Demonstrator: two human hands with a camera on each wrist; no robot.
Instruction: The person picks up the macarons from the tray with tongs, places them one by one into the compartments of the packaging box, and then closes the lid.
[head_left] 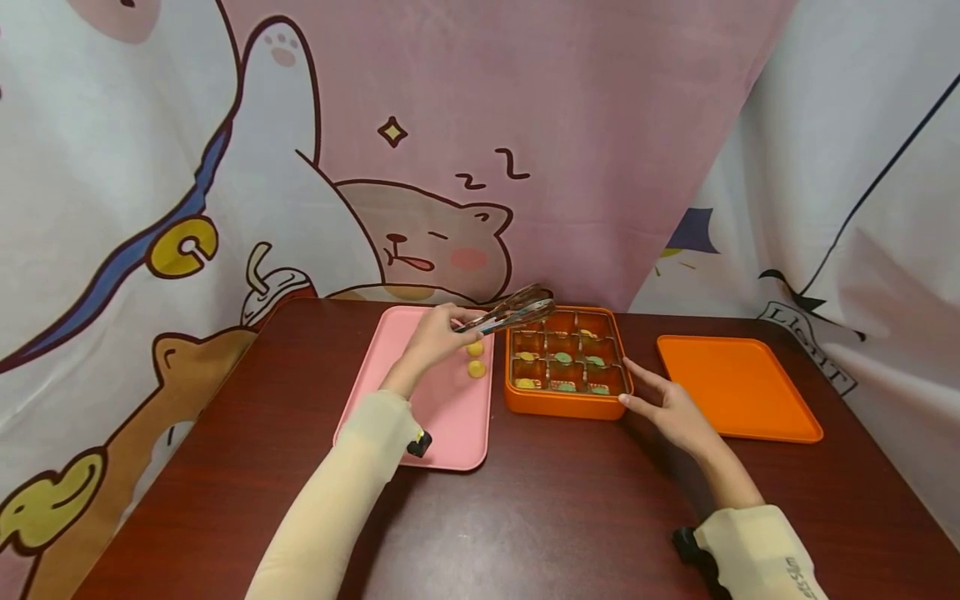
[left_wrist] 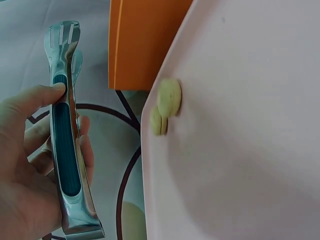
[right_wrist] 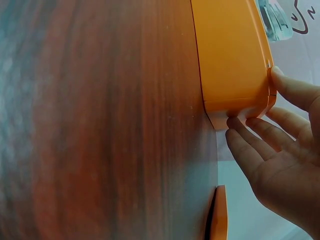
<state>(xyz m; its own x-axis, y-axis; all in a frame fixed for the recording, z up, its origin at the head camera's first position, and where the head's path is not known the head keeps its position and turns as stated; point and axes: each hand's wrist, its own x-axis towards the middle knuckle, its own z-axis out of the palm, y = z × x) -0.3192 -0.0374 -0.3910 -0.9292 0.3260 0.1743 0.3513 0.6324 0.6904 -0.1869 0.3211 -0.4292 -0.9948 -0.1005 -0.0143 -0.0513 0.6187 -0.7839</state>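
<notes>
My left hand point(head_left: 438, 337) grips metal serving tongs point(head_left: 517, 310) with teal handle inlays point(left_wrist: 66, 145). The tongs point right, their tips overlapping the back left part of an orange box point(head_left: 566, 407) in the head view. Clear dividers split that box into compartments, several with a yellow or green macaron point(head_left: 562, 357). Two yellow macarons point(head_left: 476, 368) sit near the right edge of a pink tray point(head_left: 450, 433), beneath my left hand. At the box's front right corner, my right hand point(head_left: 675, 412) rests its fingertips point(right_wrist: 234, 122) against the side, fingers mostly straight, thumb at the rim.
An orange lid point(head_left: 738, 387) lies flat on the dark wooden table point(head_left: 540, 517), right of the box. Behind the table's back edge hangs a printed cloth curtain point(head_left: 600, 150) with cartoon animals.
</notes>
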